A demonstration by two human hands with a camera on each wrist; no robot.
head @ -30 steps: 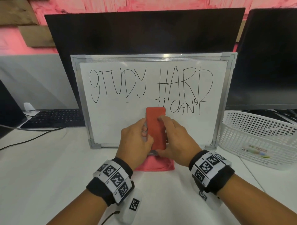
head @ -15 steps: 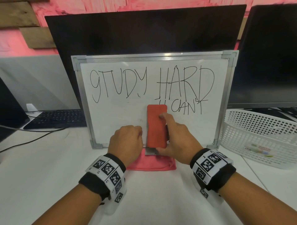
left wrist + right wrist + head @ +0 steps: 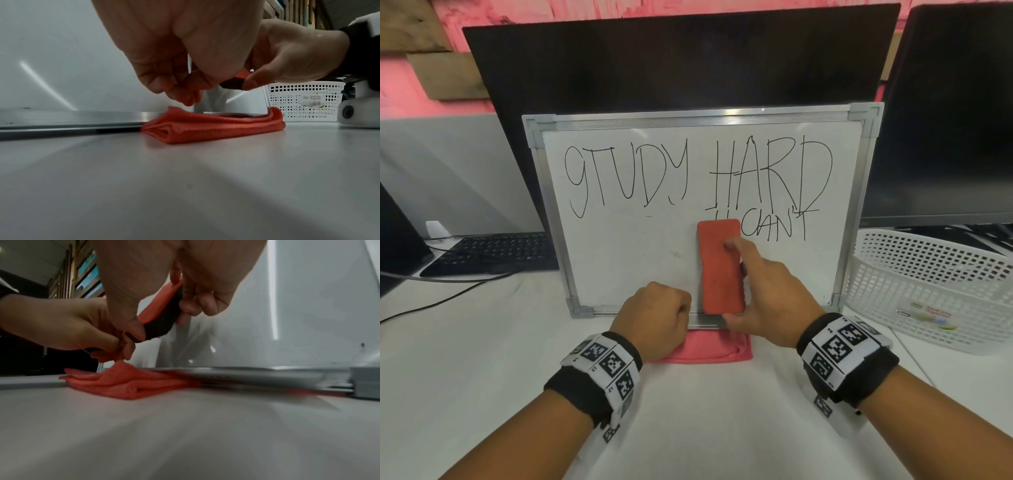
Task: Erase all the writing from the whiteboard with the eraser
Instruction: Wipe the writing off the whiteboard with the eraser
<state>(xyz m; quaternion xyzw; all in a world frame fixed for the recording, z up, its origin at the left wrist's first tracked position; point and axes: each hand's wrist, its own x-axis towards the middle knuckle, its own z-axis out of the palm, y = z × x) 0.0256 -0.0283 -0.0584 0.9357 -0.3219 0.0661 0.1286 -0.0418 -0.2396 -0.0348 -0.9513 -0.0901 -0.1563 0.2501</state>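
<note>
The whiteboard (image 3: 619, 257) leans upright against a monitor, with black writing (image 3: 626, 174) across its upper half and right of centre. My right hand (image 3: 767, 294) grips the red eraser (image 3: 717, 274) and holds it upright against the board's lower middle: index finger on its face, thumb at its lower left edge. The right wrist view shows the eraser's (image 3: 162, 309) dark felt side turned towards the board. My left hand (image 3: 654, 315) is a curled fist just left of the eraser, at the board's bottom rail. Its fingertips (image 3: 164, 84) hover above a folded pink cloth (image 3: 709, 349) and hold nothing I can see.
A white perforated basket (image 3: 928, 291) stands right of the board. A black keyboard (image 3: 493, 253) and a cable (image 3: 441, 301) lie to the left. Two dark monitors (image 3: 671, 68) (image 3: 955, 120) stand behind. The pink cloth is tucked under the board's front edge.
My left hand has let go of the eraser and dropped down and left to the board's bottom rail. The right hand keeps the eraser against the board, almost in place.
</note>
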